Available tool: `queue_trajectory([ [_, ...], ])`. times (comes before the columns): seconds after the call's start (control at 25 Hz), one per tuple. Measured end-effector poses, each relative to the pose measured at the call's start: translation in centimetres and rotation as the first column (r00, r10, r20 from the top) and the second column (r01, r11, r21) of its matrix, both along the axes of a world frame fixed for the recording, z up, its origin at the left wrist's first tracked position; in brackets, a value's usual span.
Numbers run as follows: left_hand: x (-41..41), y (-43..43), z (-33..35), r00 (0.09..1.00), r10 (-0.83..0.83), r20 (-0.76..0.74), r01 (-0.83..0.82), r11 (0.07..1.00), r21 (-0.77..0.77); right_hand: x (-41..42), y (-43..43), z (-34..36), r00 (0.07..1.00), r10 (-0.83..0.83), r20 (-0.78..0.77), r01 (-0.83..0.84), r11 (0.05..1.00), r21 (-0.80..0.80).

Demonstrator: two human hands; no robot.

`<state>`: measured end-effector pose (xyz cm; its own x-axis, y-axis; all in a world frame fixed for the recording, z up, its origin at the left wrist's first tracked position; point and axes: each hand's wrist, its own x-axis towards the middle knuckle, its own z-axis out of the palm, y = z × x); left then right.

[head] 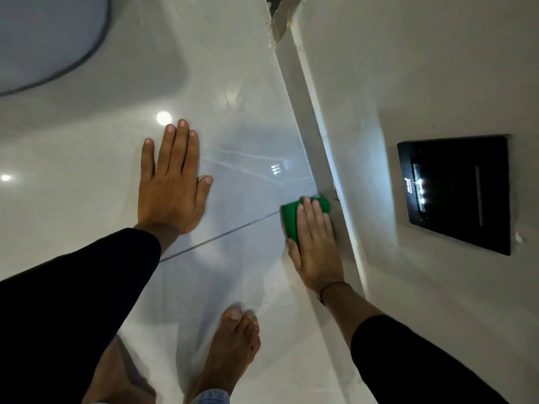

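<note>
Glossy pale floor tiles [233, 68] left of black wall panel [455, 193]; white wall [437, 68] surrounds panel; light reflections [164, 118] far left.

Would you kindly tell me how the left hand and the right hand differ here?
The left hand lies flat on the tile; the right hand presses a green pad. The left sits mid-floor, the right by the wall. Both lie open and flat.

Left hand [172, 182] flat, fingers straight, right hand [316, 243] pressing down flat
</note>
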<state>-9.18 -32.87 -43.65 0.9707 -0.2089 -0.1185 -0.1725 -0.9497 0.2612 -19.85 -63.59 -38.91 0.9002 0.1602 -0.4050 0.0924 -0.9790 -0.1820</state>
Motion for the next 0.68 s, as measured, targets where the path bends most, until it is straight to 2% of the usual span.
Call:
queue_trajectory([
  [0.16,-0.1,0.0,-0.1,1.0,0.0,0.006,0.0,1.0,0.001,-6.2,-2.2,0.6,0.997,-0.017,-0.075,0.011,0.996,-0.083],
  [0.28,-0.2,-0.1,-0.1,1.0,0.001,0.014,-0.001,1.0,0.005,-6.4,-2.6,1.0,0.995,0.011,-0.101,-0.019,0.997,-0.08],
  [0.44,0.1,-0.1,0.0,1.0,0.001,0.015,-0.001,1.0,-0.011,0.7,-0.6,0.9,0.994,0.09,-0.069,-0.09,0.996,-0.002],
  [0.68,0.0,-0.2,0.2,1.0,0.004,0.027,-0.004,1.0,0.002,15.2,5.7,-0.4,0.999,0.001,0.041,-0.006,0.994,0.113],
])
